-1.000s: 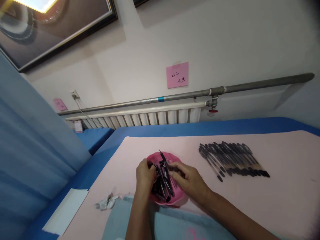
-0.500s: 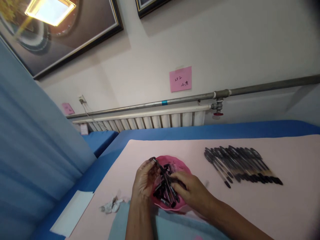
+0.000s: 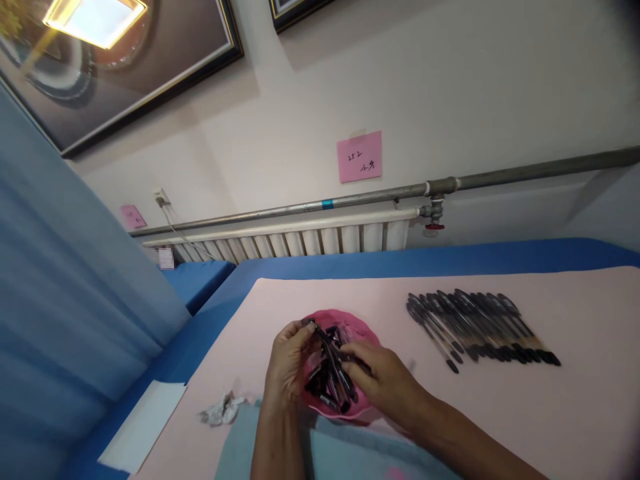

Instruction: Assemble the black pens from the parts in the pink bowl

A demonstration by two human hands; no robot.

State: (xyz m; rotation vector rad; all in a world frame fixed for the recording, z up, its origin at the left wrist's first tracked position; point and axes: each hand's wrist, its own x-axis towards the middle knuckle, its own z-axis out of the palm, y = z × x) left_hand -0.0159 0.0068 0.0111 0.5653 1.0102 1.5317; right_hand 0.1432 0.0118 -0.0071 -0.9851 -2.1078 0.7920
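A pink bowl (image 3: pixel 350 321) full of black pen caps sits on the pink table cover, in front of me. My left hand (image 3: pixel 287 363) is at the bowl's left rim, fingers closed on a black pen (image 3: pixel 330 353) that slants across the bowl. At the right side of the bowl my right hand (image 3: pixel 387 383) pinches something small and black at the pen; I cannot tell exactly what. A row of several capped black pens (image 3: pixel 477 328) lies to the right.
A crumpled white wrapper (image 3: pixel 217 412) and a white sheet (image 3: pixel 143 430) lie at the left. A pale blue cloth (image 3: pixel 340 453) lies under my forearms. Blue bedding borders the pink cover (image 3: pixel 550 413); a radiator (image 3: pixel 295 241) and pipe run along the wall.
The pen in my left hand has tipped from pointing up to lying low across the bowl. Both hands stay at the bowl; the view shifted slightly.
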